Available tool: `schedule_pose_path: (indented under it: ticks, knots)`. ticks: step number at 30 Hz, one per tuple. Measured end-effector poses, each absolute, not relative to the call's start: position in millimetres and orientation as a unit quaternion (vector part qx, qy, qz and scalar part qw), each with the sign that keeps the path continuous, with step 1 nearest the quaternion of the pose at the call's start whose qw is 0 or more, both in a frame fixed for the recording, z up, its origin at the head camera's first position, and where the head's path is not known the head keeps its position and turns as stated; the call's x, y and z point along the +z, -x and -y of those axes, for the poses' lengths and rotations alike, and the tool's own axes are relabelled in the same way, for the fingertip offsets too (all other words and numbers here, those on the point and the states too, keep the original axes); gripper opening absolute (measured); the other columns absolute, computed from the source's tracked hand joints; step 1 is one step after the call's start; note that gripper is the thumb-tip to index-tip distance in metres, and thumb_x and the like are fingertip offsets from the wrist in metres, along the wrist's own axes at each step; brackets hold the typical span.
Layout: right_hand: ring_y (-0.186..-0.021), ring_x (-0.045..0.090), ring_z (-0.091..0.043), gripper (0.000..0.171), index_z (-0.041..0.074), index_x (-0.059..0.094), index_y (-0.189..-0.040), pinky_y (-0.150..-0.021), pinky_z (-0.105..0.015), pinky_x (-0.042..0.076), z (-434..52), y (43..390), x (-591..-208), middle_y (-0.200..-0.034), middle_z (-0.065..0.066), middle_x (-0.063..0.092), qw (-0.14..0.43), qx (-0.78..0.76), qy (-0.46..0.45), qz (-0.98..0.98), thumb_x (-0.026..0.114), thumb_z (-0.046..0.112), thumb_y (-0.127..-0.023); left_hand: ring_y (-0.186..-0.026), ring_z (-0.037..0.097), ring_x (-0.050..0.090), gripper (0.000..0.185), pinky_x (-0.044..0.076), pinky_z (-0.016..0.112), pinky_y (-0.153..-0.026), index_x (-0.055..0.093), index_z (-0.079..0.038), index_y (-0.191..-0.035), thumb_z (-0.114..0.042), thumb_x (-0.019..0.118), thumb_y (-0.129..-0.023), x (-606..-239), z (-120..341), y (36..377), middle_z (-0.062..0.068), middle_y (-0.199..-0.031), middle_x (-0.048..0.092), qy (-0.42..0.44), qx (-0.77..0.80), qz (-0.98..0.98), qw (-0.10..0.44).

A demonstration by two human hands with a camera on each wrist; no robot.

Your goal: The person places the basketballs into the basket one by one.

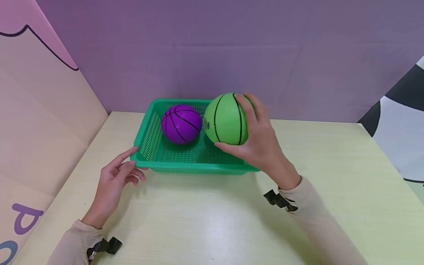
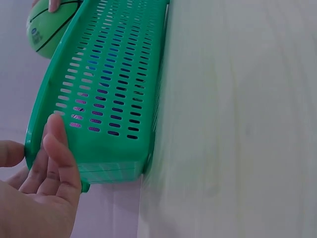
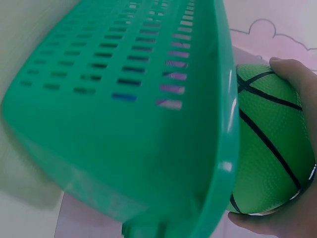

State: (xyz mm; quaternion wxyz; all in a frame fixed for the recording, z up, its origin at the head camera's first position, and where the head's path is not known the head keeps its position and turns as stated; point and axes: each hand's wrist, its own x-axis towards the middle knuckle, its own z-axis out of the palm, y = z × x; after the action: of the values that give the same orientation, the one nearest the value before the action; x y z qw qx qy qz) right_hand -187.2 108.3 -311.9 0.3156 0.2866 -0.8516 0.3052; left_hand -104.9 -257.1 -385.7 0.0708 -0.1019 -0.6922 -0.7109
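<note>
Two small toy basketballs, one green and one purple, at a green slotted plastic basket on a pale wooden table. Green ball (image 1: pixel 225 118) gripped by right hand (image 1: pixel 261 141), fingers curled over top and right side, thumb underneath; raised just above basket's right half, over the inner floor, not resting on it. Round, so no long axis; black seam lines running mostly top to bottom in the head view, a small printed label facing left towards the purple ball. Seen again from the right wrist view as green ball (image 3: pixel 270 148) pressed into the palm, right hand (image 3: pixel 292 198) wrapped around it, basket rim (image 3: pixel 225 124) just beside it.

Purple ball (image 1: pixel 181 123) lying inside basket (image 1: pixel 195 156), in the back left part, near the green ball; cannot tell whether touching. Basket rectangular, long axis running left to right across the table, far edge close to the purple back wall.

Left hand (image 1: pixel 114 180) at basket's near left corner, fingers relaxed and mostly straight, index fingertip touching or just beside the rim, holding nothing. Left wrist view: left hand (image 2: pixel 42 188) with fingers (image 2: pixel 59 148) extended against the corner of the basket wall (image 2: pixel 109 84).

Table (image 1: pixel 331 176) light yellowish wood. Beige sleeves on both arms, black straps at wrists. Pink and cream panel on the left, with purple lettering low down.
</note>
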Motion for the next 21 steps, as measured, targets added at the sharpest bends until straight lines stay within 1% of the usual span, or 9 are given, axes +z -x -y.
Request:
schedule_pose_path:
  ticks: [4, 14, 21]
  knots:
    - [-0.143, 0.031, -0.027, 0.109, 0.020, 0.034, -0.153, -0.091, -0.056, 0.053, -98, 186, -311, -0.154, -0.011, 0.033, 0.312, 0.301, -0.304, 0.848, 0.090, 0.050, -0.064, -0.072, 0.020, 0.070, 0.043, 0.054, 0.025, -0.058, 0.046, 0.001, -0.146, -0.012, 0.049, -0.106, -384, 254, 105, 0.007, -0.083, 0.073, 0.088, -0.707, 0.697, 0.082]
    - [-0.140, 0.033, -0.029, 0.110, 0.018, 0.034, -0.153, -0.093, -0.053, 0.052, -74, 183, -311, -0.156, -0.009, 0.032, 0.300, 0.307, -0.329, 0.841, 0.088, 0.053, -0.064, -0.072, 0.020, 0.070, 0.042, 0.054, 0.025, -0.058, 0.047, 0.000, -0.146, -0.011, 0.049, -0.106, -384, 253, 106, 0.006, -0.084, 0.074, 0.082, -0.701, 0.703, 0.085]
    - [-0.141, 0.032, -0.029, 0.111, 0.019, 0.032, -0.153, -0.093, -0.051, 0.052, -50, 184, -323, -0.156, -0.009, 0.031, 0.278, 0.306, -0.343, 0.844, 0.085, 0.059, -0.065, -0.072, 0.019, 0.070, 0.043, 0.055, 0.024, -0.058, 0.047, -0.002, -0.147, -0.013, 0.051, -0.105, -382, 254, 105, 0.006, -0.085, 0.074, 0.077, -0.701, 0.703, 0.087]
